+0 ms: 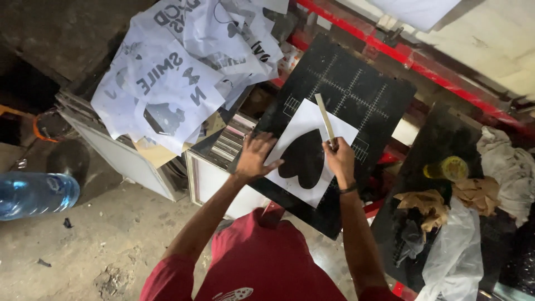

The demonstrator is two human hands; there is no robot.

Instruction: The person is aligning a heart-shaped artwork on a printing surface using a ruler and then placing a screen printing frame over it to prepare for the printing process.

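Plainly, the black board point(356, 95) with its white grid carries a white sheet point(308, 120) bearing a black heart point(304, 159), lying skewed across the grid lines. The left hand point(253, 158) presses flat on the sheet's near edge, fingers spread. The right hand point(340, 160) pinches a thin pale stick point(325, 120), which stands up over the sheet's far side. If the flat hand eases, the sheet could slide off the grid; a hard stroke with the stick might crease or tear the paper.
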